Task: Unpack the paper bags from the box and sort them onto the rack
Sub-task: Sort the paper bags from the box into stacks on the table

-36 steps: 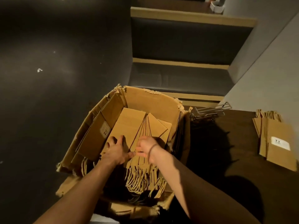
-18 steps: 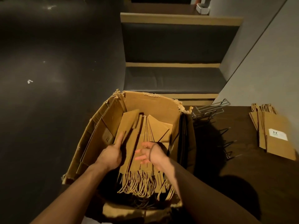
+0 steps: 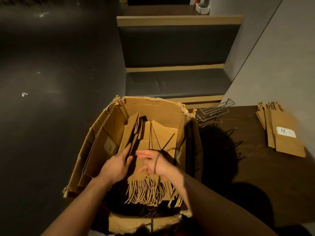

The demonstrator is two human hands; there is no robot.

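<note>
Hands worked inside the torn box (image 3: 153, 108): left hand (image 3: 115, 166) pinched several paper bags (image 3: 146, 143) (flat, handles toward the person); right hand (image 3: 153, 163) was spread open, empty, beside them.

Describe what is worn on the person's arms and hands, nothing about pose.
Both forearms are bare, with no sleeves in view, and neither hand is gloved. The right hand has a thin dark band looped around its wrist, like a hair tie or cord. The left hand shows no ring, watch or band.
</note>
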